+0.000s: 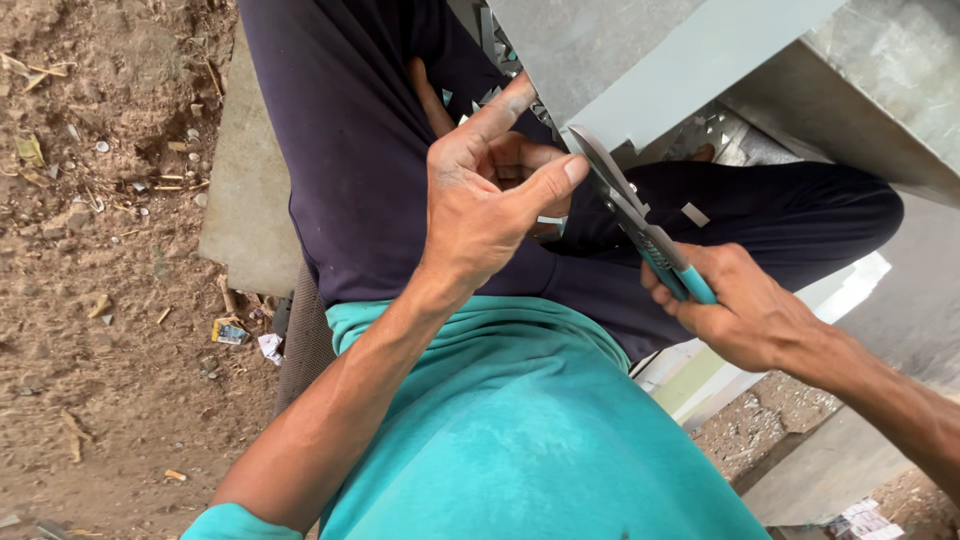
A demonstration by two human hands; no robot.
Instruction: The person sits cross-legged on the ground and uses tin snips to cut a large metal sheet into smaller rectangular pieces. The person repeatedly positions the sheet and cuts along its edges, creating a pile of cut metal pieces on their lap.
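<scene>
My right hand (pixel 740 310) grips the teal handles of a pair of metal snips (pixel 640 225). The blades bite into the lower edge of a grey sheet-metal piece (pixel 650 60) held above my lap. My left hand (pixel 490 195) is raised just left of the blades, fingers spread, index finger touching the sheet's lower corner and thumb pointing at the blades. It holds nothing. Small metal offcuts (pixel 695 213) lie on my dark trousers (pixel 360 150).
I sit on a concrete slab (pixel 245 200) with bare dirt ground (pixel 100 250) and litter to the left. A second galvanised sheet (pixel 890 90) extends to the upper right. Concrete and rubble lie at lower right (pixel 800 450).
</scene>
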